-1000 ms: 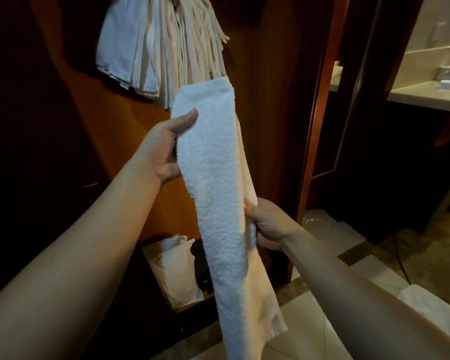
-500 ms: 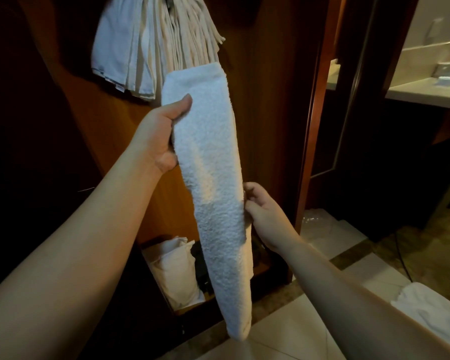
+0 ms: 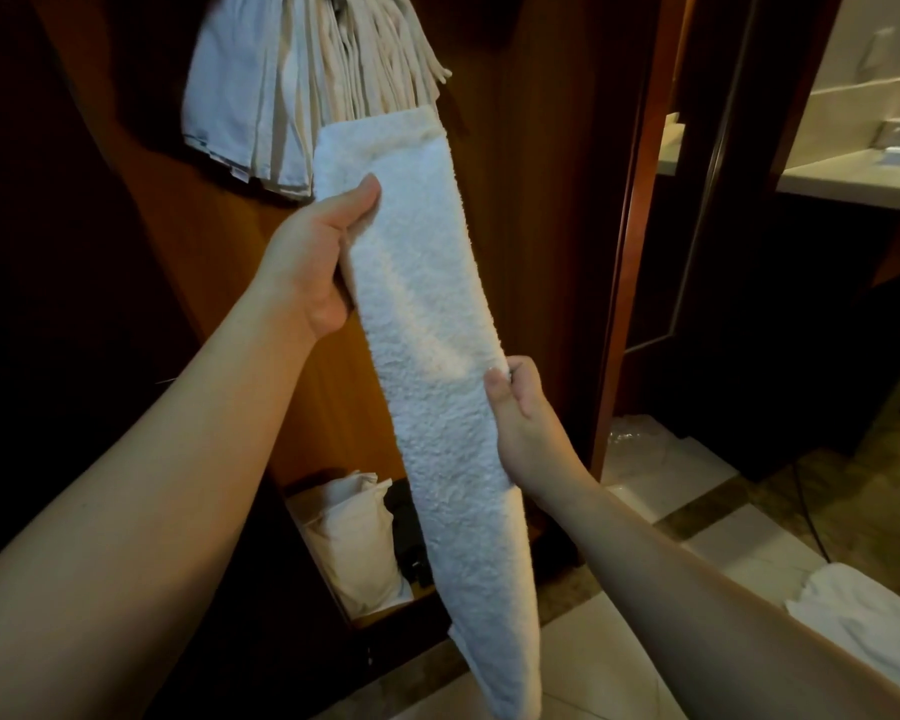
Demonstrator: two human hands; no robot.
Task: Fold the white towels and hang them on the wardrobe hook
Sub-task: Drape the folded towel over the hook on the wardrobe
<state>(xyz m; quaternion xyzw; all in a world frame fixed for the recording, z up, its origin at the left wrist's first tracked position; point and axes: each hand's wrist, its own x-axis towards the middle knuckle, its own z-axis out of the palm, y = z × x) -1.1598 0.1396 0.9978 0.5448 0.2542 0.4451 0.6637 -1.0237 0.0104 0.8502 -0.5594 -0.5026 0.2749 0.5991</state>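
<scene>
**Folded towel held up below the hung bundle**

The hook itself is hidden behind the hanging towels (image 3: 302, 85), cut off by the top edge. The left hand (image 3: 307, 262) grips the white towel (image 3: 437, 366) near its top; the right hand (image 3: 520, 423) pinches its right edge midway. Since a second ago, the loose flap has been folded in.

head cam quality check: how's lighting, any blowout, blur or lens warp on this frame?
Head view: dim and warm overall, the wardrobe interior nearly black at left; the brightest patch is the pale counter at far right, its details washed out. The folded towel and both hands, left hand and right hand, are sharp, the terry texture readable. Wide-angle warp stretches the forearms at the bottom corners.
</scene>
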